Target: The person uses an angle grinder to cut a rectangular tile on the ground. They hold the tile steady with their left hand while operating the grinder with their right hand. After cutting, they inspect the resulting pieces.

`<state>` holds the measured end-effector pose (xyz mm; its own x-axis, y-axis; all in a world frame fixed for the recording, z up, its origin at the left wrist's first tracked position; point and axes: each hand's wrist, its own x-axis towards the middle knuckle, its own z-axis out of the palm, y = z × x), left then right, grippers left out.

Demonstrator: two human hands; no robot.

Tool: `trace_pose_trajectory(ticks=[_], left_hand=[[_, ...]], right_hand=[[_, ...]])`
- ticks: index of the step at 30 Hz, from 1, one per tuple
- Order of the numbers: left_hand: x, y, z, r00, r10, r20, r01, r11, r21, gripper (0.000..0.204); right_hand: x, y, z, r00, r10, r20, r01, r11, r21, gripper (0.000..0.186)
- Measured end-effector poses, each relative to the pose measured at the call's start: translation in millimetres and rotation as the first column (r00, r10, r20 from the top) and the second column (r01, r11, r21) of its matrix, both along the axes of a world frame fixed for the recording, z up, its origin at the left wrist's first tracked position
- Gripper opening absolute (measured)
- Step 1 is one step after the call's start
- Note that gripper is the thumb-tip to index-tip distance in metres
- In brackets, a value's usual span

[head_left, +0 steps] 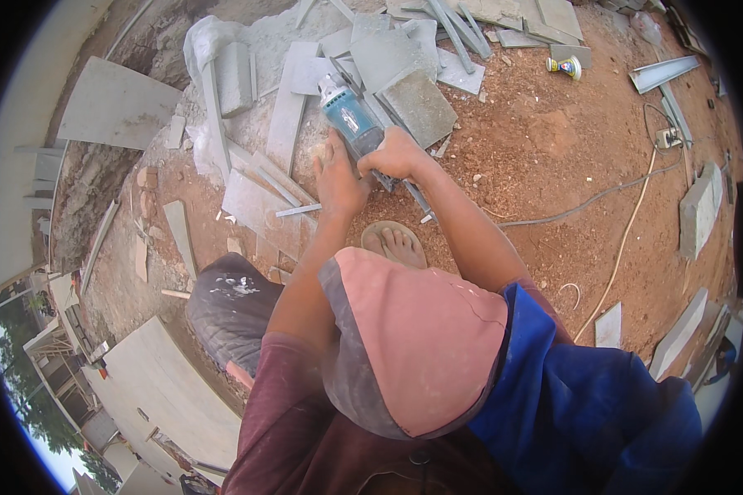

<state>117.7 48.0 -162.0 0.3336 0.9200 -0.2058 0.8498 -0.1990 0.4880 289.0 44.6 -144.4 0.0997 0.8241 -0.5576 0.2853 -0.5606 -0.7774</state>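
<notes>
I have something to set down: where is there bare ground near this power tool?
Rough reddish dirt lies bare between the cup and the grey cord; another mostly bare patch lies between the right forearm and the pale cord. It is crowded around the power tool, left hand and right hand, with overlapping grey slabs.

This looks like an outdoor building site: bare reddish earth (545, 140) strewn with grey slabs (392, 62), narrow offcuts (180, 235) and brick pieces (147, 177), a teal angle grinder (351, 114), a power cord (631, 223) trailing over the soil, and trees (26, 400) under open sky (54, 469) at lower left.
</notes>
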Motion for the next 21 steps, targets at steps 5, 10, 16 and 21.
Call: trace_pose_trajectory(ticks=[5,10,16,21], left_hand=[[1.5,-1.2,3.4,1.0,-0.005,-0.003,0.005,1.0,0.011,0.121],[1.1,0.2,5.0,1.0,-0.004,-0.008,0.004,1.0,-0.013,0.122],[0.4,-0.4,-0.4,0.999,-0.02,-0.044,0.021,1.0,0.022,0.124],[0.8,-0.6,-0.2,0.998,-0.027,-0.051,0.029,0.999,0.03,0.129]], right_hand=[[1.6,-1.8,0.8,0.999,0.009,0.039,-0.009,1.0,-0.003,0.056],[1.7,-3.2,4.2,1.0,-0.001,0.021,0.002,1.0,-0.005,0.056],[1.6,-5.8,4.2,1.0,-0.011,0.02,0.012,1.0,-0.019,0.054],[2.5,-11.6,6.0,0.999,-0.03,0.018,0.03,1.0,0.003,0.054]])
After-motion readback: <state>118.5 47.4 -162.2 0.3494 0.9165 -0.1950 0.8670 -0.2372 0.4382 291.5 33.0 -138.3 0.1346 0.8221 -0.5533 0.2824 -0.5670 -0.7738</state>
